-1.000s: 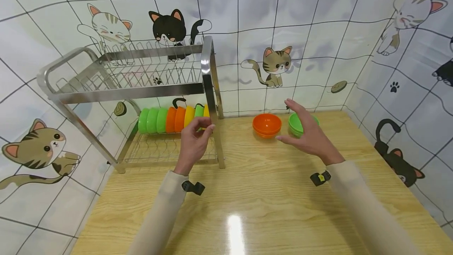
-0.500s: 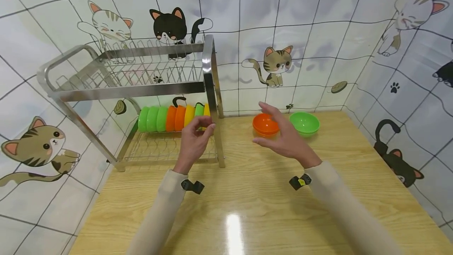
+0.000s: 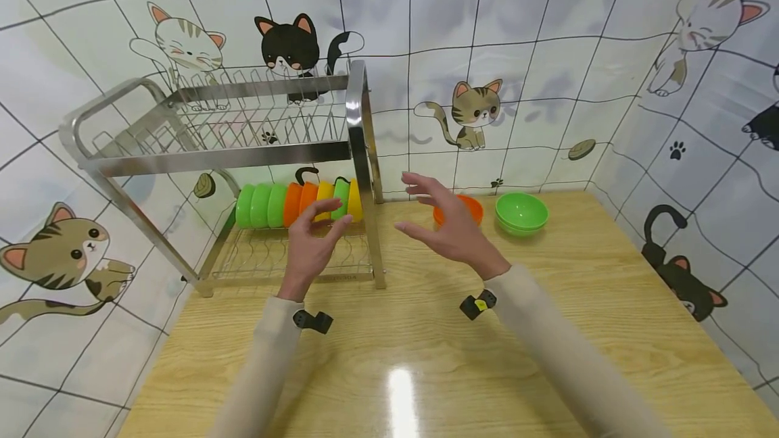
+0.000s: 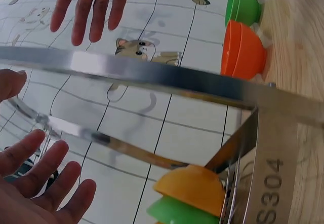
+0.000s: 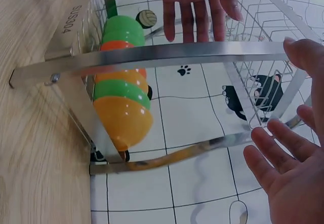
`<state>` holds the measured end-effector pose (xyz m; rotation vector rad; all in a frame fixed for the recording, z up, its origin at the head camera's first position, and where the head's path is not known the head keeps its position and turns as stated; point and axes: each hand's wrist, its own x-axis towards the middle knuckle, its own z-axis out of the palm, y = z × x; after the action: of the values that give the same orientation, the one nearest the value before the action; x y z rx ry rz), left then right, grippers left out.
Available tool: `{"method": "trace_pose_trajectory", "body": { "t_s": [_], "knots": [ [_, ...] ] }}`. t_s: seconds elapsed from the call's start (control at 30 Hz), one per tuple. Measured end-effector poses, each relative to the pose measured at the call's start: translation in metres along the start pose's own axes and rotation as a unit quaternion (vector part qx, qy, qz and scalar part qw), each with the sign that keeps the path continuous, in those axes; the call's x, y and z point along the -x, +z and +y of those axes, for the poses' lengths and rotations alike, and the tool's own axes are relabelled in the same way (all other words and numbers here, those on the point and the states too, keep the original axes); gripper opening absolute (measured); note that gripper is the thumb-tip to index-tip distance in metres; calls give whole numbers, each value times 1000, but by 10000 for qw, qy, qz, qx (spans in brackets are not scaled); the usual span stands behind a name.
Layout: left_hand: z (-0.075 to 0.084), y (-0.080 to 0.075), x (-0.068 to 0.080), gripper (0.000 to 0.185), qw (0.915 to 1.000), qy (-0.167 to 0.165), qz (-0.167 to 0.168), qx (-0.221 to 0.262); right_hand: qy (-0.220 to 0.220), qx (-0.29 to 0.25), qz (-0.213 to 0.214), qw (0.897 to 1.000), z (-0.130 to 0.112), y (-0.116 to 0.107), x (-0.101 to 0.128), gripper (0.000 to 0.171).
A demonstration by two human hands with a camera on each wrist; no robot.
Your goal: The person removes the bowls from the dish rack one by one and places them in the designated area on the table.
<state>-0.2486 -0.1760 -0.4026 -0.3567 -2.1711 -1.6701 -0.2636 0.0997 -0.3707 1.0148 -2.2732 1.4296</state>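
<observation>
Orange bowls (image 3: 470,207) sit behind the right hand (image 3: 452,227) in head view alone.

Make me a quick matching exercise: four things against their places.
1. Stacked orange bowls
2. Left hand
3. Stacked green bowls
4. Row of bowls

A. On the rack, lower tier
B. On the table, farther from the rack than 1
C. Overlapping the rack in the head view, empty
D. On the table between the rack and 3

1-D; 2-C; 3-B; 4-A
</observation>
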Motion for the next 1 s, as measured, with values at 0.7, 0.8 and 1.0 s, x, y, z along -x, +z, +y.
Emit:
{"method": "trace_pose_trajectory", "body": {
  "t_s": [0.7, 0.8, 1.0],
  "knots": [
    [-27, -74, -26, 68, 9931, -530, 982, -368, 172, -697, 470, 9963, -17, 39, -27, 37],
    [-31, -85, -32, 69, 9892, -665, 1152, -620, 219, -663, 523, 9962, -17, 41, -28, 32],
    [-40, -107, -50, 73, 9814, -856, 1353, -1059, 463, -817, 538, 9941, -15, 46, -31, 27]
  ]
}}
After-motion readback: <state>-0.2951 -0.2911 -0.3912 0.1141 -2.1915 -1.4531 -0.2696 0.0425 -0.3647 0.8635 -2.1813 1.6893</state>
